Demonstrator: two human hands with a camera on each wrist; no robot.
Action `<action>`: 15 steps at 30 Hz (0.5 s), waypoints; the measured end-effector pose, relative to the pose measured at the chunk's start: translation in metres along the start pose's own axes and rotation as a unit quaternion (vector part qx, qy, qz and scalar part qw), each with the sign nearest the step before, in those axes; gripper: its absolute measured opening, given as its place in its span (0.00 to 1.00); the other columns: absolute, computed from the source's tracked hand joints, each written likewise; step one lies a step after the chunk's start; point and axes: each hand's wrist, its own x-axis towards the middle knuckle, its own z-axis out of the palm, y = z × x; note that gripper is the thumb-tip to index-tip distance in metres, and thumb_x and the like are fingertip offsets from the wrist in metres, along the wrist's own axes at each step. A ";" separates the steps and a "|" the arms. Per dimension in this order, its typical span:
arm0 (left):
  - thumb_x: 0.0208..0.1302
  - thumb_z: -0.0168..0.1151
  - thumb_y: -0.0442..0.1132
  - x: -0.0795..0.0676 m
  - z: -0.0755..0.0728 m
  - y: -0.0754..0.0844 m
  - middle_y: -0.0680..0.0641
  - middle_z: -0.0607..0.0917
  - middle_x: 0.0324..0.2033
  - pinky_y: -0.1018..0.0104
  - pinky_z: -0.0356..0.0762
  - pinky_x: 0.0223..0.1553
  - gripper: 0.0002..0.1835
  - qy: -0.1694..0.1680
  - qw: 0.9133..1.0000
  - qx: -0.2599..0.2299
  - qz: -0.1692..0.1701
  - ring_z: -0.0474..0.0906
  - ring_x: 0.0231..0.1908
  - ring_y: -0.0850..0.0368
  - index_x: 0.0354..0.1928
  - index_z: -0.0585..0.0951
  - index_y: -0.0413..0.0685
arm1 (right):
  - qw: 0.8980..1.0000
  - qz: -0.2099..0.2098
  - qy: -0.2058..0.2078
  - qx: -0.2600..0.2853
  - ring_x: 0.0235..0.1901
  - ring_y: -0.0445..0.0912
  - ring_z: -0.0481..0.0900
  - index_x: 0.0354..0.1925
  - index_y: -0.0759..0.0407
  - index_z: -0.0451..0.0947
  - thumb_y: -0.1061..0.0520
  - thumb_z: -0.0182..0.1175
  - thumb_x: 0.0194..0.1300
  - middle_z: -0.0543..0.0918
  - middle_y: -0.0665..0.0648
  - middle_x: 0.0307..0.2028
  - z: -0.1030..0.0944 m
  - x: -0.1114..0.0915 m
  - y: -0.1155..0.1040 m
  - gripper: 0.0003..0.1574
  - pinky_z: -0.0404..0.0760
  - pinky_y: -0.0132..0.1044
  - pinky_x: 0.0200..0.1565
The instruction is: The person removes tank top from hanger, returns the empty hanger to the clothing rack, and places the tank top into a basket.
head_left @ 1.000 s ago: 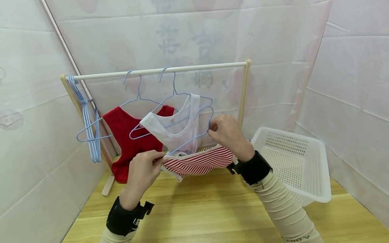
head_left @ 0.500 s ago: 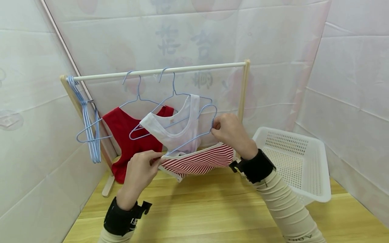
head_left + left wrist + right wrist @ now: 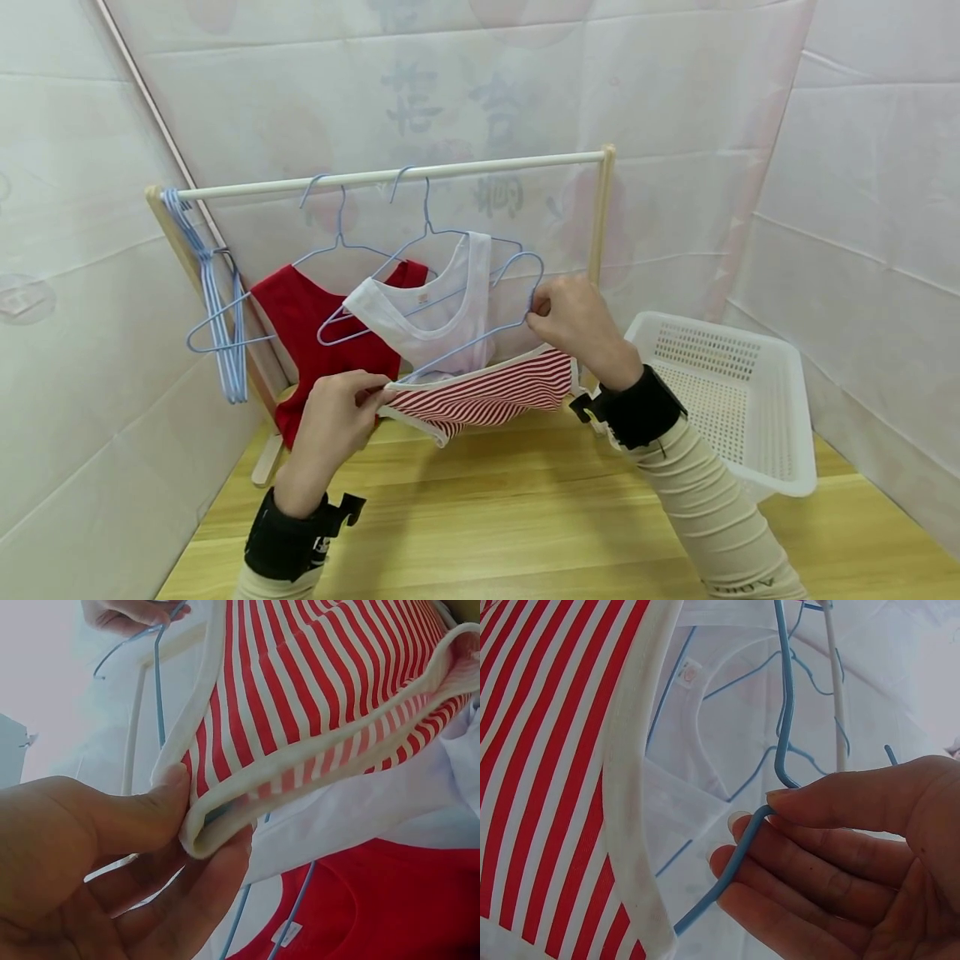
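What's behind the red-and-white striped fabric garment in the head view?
Behind the striped garment hangs a white sleeveless fabric top, with a red sleeveless fabric top farther back and left. The white top's hem is covered and cannot be seen.

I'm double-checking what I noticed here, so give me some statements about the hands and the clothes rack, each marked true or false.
1. The left hand pinches the striped top by its edge. True.
2. No clothes are hanging up. False: a red tank top and a white tank top hang from the rail.
3. The right hand pinches a blue hanger. True.
4. The white plastic basket stands left of the rail. False: the basket is to its right.
5. Bare hangers hang at the rail's left end. True.
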 end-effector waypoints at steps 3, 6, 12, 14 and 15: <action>0.60 0.74 0.29 0.000 -0.002 -0.002 0.42 0.92 0.35 0.54 0.87 0.39 0.07 -0.009 1.000 -0.005 -0.005 0.82 0.31 0.52 0.41 0.91 0.40 | 1.000 0.001 -0.004 -0.004 0.31 0.52 0.87 0.24 0.61 0.88 0.62 0.64 0.56 0.90 0.57 0.26 -0.001 0.000 0.001 0.08 0.84 0.48 0.38; 0.60 0.73 0.29 0.001 -0.004 -0.003 0.41 0.92 0.36 0.52 0.88 0.40 0.08 -0.016 1.000 -0.010 -0.011 0.82 0.32 0.51 0.41 0.91 0.39 | 1.000 0.005 -0.007 -0.005 0.31 0.52 0.87 0.24 0.61 0.88 0.61 0.64 0.56 0.90 0.57 0.26 -0.001 0.001 0.002 0.08 0.84 0.48 0.38; 0.60 0.74 0.30 0.003 -0.006 -0.004 0.41 0.92 0.34 0.52 0.88 0.38 0.07 -0.029 0.999 -0.015 -0.023 0.83 0.31 0.52 0.40 0.91 0.39 | 1.000 0.013 -0.008 -0.004 0.32 0.53 0.86 0.25 0.62 0.88 0.61 0.64 0.56 0.90 0.58 0.26 -0.004 0.001 0.002 0.08 0.84 0.47 0.38; 0.60 0.74 0.31 0.003 -0.007 -0.004 0.41 0.92 0.34 0.53 0.88 0.38 0.06 -0.034 0.999 -0.015 -0.028 0.83 0.32 0.52 0.40 0.91 0.39 | 1.000 0.013 -0.006 -0.005 0.32 0.54 0.86 0.26 0.62 0.88 0.61 0.64 0.57 0.90 0.58 0.27 -0.005 0.000 0.002 0.08 0.84 0.48 0.39; 0.60 0.74 0.31 0.003 -0.007 -0.005 0.41 0.92 0.34 0.53 0.88 0.37 0.06 -0.036 0.999 -0.014 -0.032 0.83 0.32 0.51 0.40 0.91 0.39 | 1.000 0.016 -0.006 -0.005 0.33 0.54 0.86 0.26 0.62 0.88 0.61 0.64 0.57 0.90 0.58 0.27 -0.006 0.000 0.002 0.08 0.84 0.48 0.39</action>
